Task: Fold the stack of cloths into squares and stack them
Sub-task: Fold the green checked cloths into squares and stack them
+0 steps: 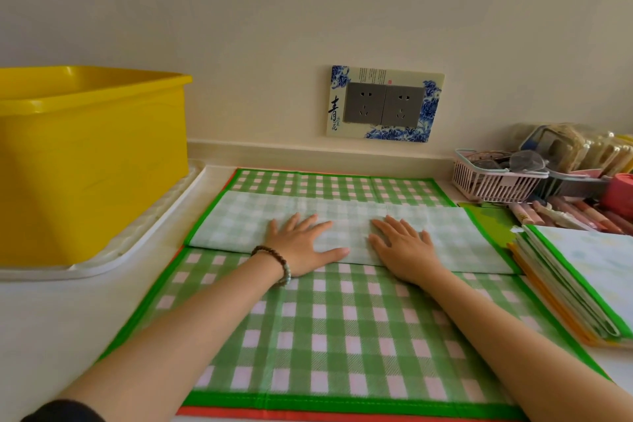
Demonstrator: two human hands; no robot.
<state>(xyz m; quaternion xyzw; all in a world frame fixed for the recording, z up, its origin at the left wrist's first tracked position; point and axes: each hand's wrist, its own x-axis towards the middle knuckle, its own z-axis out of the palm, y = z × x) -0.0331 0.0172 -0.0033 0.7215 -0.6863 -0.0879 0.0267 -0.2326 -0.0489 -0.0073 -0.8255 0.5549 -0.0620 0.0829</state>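
A green-and-white checked cloth with a bright green border lies spread on the counter, on top of a cloth with a red edge. A pale folded strip lies across it, its faded underside up. My left hand and my right hand press flat on that strip near its middle, fingers straight and spread. A stack of folded cloths sits at the right, touching the checked cloth's right edge.
A yellow plastic tub stands on a white tray at the left. A pink basket with glasses, packets and pens crowds the back right corner. A double wall socket is on the wall behind.
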